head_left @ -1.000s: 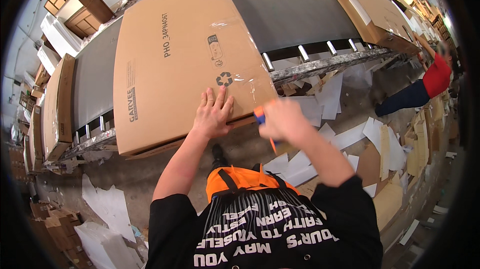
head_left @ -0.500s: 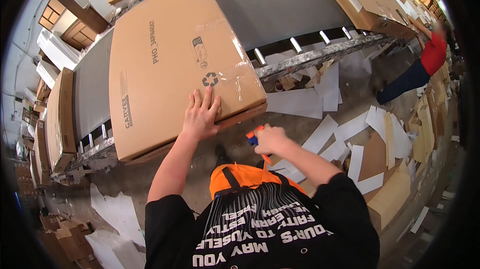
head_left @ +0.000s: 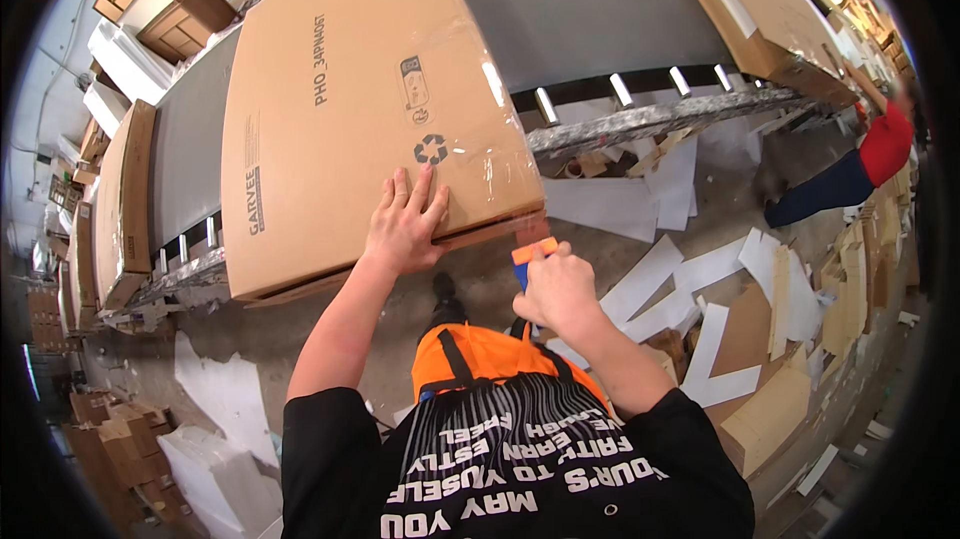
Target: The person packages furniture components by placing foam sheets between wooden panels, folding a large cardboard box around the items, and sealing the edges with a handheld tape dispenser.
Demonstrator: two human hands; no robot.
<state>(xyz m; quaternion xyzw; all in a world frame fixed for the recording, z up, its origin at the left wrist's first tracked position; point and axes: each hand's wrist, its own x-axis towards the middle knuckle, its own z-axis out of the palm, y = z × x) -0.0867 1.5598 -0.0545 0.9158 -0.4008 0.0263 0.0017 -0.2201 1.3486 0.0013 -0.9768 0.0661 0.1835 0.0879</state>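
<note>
A large flat cardboard box (head_left: 340, 119) lies on the conveyor in front of me, with glossy clear tape along its right edge. My left hand (head_left: 404, 224) rests flat on its top near the front edge, fingers spread and holding nothing. Just off the box's near right corner, my right hand (head_left: 560, 289) is closed round an orange-and-blue tape dispenser (head_left: 534, 251). My fingers hide much of that tool. A reddish, blurred part shows between it and the box corner; whether it touches the cardboard I cannot tell.
The grey conveyor belt (head_left: 590, 9) runs left to right, with metal rollers (head_left: 620, 91) along its side. Another box (head_left: 770, 14) stands at the right beside a person in red (head_left: 885, 144). More boxes (head_left: 125, 204) stand left. White sheets (head_left: 640, 284) and cardboard scraps litter the floor.
My right hand has turned and brought the tape dispenser up to the box's near right corner. My left hand stays flat on the box. The whole view has shifted slightly.
</note>
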